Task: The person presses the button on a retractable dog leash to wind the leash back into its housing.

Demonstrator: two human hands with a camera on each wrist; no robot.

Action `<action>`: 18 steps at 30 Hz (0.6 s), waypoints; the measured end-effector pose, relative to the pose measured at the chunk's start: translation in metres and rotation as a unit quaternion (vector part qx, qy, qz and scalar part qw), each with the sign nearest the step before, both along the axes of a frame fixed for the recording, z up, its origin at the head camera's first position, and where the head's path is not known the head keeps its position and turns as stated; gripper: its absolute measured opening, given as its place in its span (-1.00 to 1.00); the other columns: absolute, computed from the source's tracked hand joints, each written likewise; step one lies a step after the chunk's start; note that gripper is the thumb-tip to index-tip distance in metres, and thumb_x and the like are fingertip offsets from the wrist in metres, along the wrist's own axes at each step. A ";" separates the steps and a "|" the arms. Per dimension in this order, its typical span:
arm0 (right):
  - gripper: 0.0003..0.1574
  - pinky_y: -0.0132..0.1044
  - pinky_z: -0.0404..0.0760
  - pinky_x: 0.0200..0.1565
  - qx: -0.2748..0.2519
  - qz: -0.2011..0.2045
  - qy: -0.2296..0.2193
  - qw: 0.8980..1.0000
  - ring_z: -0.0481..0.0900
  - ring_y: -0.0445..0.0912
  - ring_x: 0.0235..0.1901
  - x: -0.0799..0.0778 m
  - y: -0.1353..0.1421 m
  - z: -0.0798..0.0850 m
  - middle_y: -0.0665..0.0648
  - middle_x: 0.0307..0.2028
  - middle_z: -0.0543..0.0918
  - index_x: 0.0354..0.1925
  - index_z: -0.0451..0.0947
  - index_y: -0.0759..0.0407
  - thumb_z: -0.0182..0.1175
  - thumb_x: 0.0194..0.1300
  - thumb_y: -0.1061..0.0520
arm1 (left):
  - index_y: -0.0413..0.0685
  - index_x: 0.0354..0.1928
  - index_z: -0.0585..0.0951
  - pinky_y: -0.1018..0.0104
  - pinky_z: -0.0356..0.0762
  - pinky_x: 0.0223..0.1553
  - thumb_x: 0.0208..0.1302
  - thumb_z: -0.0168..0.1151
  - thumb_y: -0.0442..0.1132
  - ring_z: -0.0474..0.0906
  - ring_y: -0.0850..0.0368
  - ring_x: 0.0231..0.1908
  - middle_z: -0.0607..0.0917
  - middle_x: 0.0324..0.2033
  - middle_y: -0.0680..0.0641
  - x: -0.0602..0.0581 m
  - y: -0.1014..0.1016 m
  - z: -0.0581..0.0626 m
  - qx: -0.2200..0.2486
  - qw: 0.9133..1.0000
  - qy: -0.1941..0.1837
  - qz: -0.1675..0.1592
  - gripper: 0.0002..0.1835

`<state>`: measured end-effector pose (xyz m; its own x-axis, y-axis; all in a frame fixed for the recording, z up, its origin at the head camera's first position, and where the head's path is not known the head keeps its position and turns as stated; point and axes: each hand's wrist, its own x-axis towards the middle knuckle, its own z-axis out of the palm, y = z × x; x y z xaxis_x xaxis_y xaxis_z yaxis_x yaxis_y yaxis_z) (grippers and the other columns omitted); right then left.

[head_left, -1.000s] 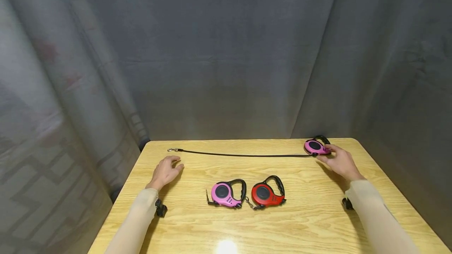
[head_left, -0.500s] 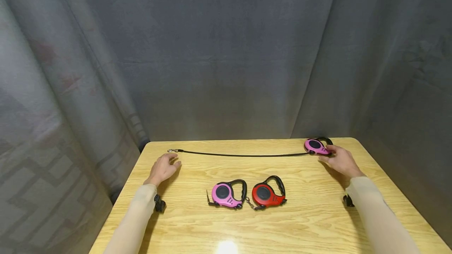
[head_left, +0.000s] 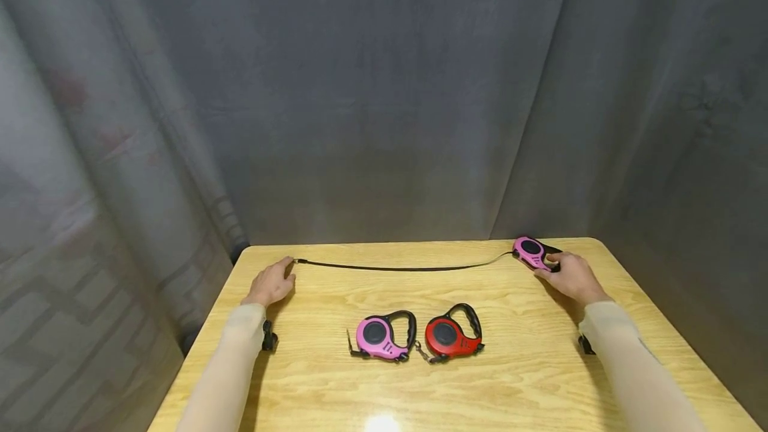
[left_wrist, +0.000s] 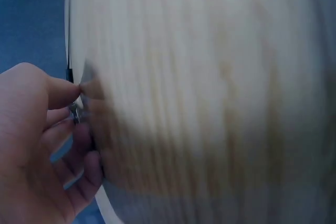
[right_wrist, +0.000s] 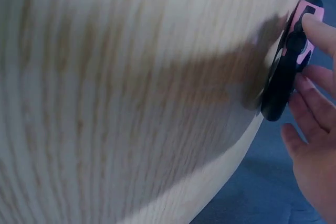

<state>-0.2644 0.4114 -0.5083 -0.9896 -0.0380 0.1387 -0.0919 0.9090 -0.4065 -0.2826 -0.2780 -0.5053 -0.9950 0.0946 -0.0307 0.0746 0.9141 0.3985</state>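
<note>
By the left hand (left_wrist: 37, 142), metal clip (left_wrist: 73, 110) clear only in its wrist view.

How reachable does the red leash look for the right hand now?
Probably yes: nothing stands between right hand and red leash, though that hand may first need to release the held pink leash.

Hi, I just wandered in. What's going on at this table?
A person is handling a retractable pink leash at the far side of the table. The right hand grips it by the handle end, and its black cord stretches across to the left. The left hand is at the metal clip on the cord's end; whether it grips it is hard to tell. Nearer the person, a second pink leash and a red leash lie side by side.
</note>
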 end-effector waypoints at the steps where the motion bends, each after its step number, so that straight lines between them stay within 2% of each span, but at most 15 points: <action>1: -0.19 0.43 0.51 0.18 0.001 0.002 0.001 1.000 0.57 0.56 0.12 0.000 0.000 -0.001 0.65 0.12 0.64 0.20 0.57 0.62 0.48 0.35 -0.05 | -0.27 0.57 0.36 -0.38 0.57 0.14 0.59 0.06 -0.18 0.60 -0.52 0.17 0.52 0.41 -0.46 0.001 0.000 -0.001 -0.008 1.000 0.003 0.001 -0.40; 4: -0.30 0.37 0.56 0.11 -0.003 0.002 0.007 1.000 0.64 0.47 0.02 0.001 0.000 -0.003 0.57 0.03 0.71 0.11 0.65 0.57 0.50 0.33 -0.03 | -0.25 0.49 0.48 -0.26 0.67 -0.14 0.58 0.12 -0.17 0.71 -0.38 -0.13 0.66 0.25 -0.45 0.003 0.000 -0.001 -0.038 0.999 0.026 0.010 -0.45; 7: -0.34 0.37 0.54 0.10 -0.005 -0.003 0.007 1.000 0.62 0.44 0.00 0.001 -0.002 -0.004 0.53 -0.01 0.73 0.08 0.68 0.53 0.50 0.32 -0.04 | -0.20 0.32 0.65 -0.17 0.66 -0.32 0.53 0.24 -0.15 0.70 -0.27 -0.34 0.77 0.05 -0.39 0.003 -0.001 0.002 -0.080 0.994 0.066 0.026 -0.57; 9: -0.33 0.39 0.52 0.12 -0.004 -0.007 0.008 1.000 0.60 0.46 0.02 0.002 -0.003 -0.004 0.53 -0.01 0.73 0.07 0.69 0.52 0.50 0.32 -0.05 | -0.15 0.13 0.76 -0.15 0.67 -0.37 0.48 0.33 -0.16 0.72 -0.24 -0.39 0.83 -0.11 -0.33 0.004 -0.003 0.005 -0.107 0.989 0.097 0.036 -0.69; 11: -0.35 0.40 0.50 0.12 0.002 -0.006 0.006 1.000 0.58 0.46 0.02 0.003 -0.004 -0.003 0.53 -0.01 0.74 0.06 0.69 0.52 0.49 0.32 -0.05 | -0.12 -0.03 0.82 -0.12 0.67 -0.40 0.45 0.39 -0.17 0.72 -0.19 -0.43 0.85 -0.20 -0.27 0.005 -0.006 0.007 -0.121 0.985 0.113 0.043 -0.79; 14: -0.42 0.35 0.52 0.06 0.008 0.001 0.006 1.000 0.60 0.41 -0.06 0.004 -0.005 0.000 0.50 -0.08 0.75 -0.01 0.72 0.50 0.49 0.31 -0.01 | -0.09 -0.18 0.84 -0.06 0.66 -0.46 0.42 0.43 -0.20 0.70 -0.12 -0.49 0.85 -0.28 -0.22 0.008 -0.010 0.008 -0.122 0.985 0.114 0.045 -0.88; 18: -0.48 0.32 0.54 0.03 0.014 0.005 0.003 1.000 0.62 0.37 -0.09 0.006 -0.005 0.002 0.48 -0.12 0.75 -0.06 0.74 0.47 0.49 0.30 0.01 | -0.10 -0.15 0.84 -0.07 0.66 -0.43 0.44 0.40 -0.24 0.72 -0.12 -0.45 0.85 -0.21 -0.23 0.012 -0.013 0.010 -0.104 0.990 0.090 0.041 -0.88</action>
